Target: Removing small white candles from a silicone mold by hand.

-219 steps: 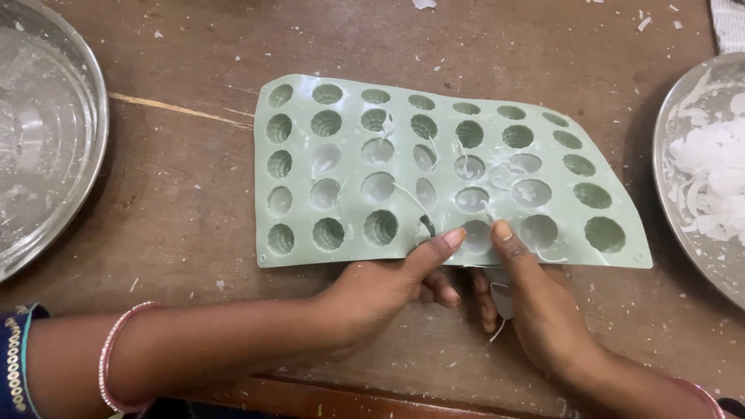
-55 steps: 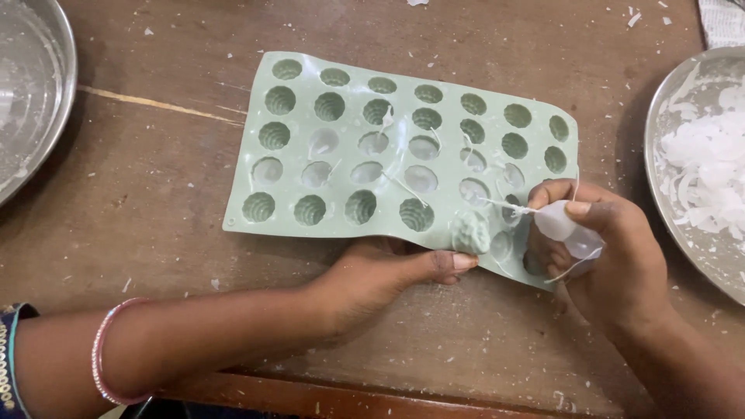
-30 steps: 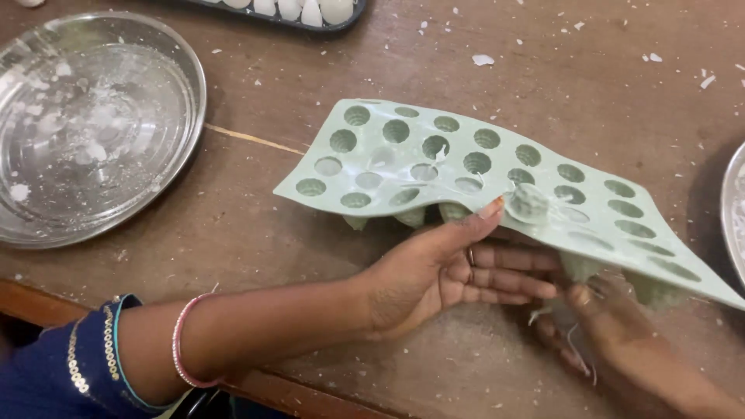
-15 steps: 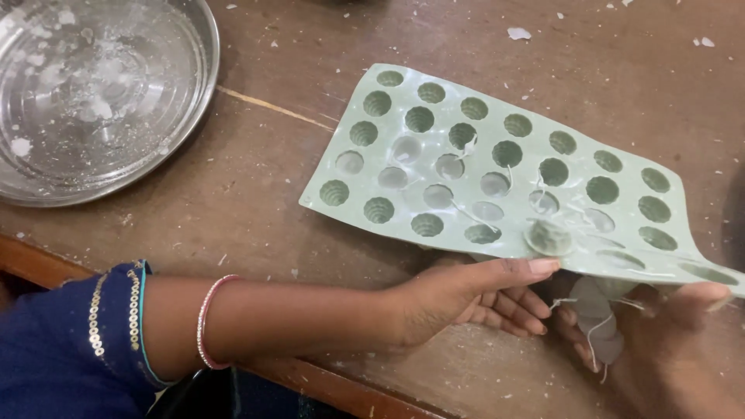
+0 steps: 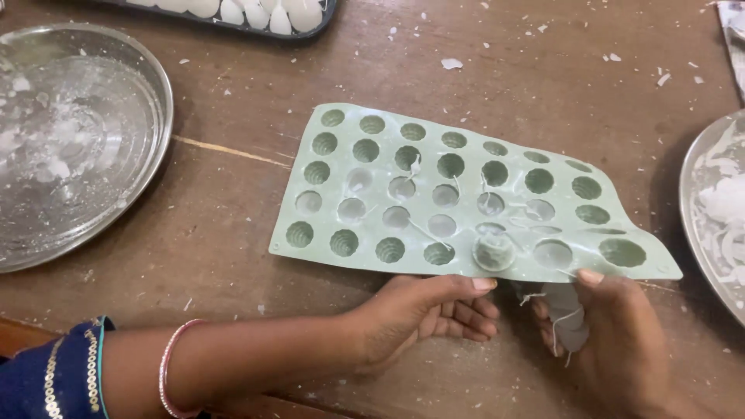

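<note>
Your left hand [image 5: 423, 314] cups the near edge of the pale green flexible silicone mould sheet [image 5: 466, 198], fingers curled beneath it and the thumb along its rim, lifting that edge off the brown wooden surface [image 5: 233, 202]. One cavity [image 5: 494, 251] just above your thumb bulges up, turned inside out. Your right hand [image 5: 613, 341], under the sheet's near right corner, pinches the rim with its thumb on top while its fingers close around a small translucent white wax piece with a trailing thread wick [image 5: 568, 322]. Thin wicks lie across several of the sheet's round cavities, some of them filled with pale wax. To the left rests a round steel plate [image 5: 70, 140] flecked with white flakes; a second steel plate [image 5: 718, 209] shows at the right edge. A dark tray of white moulded pieces [image 5: 256, 12] sits at the far edge.
</note>
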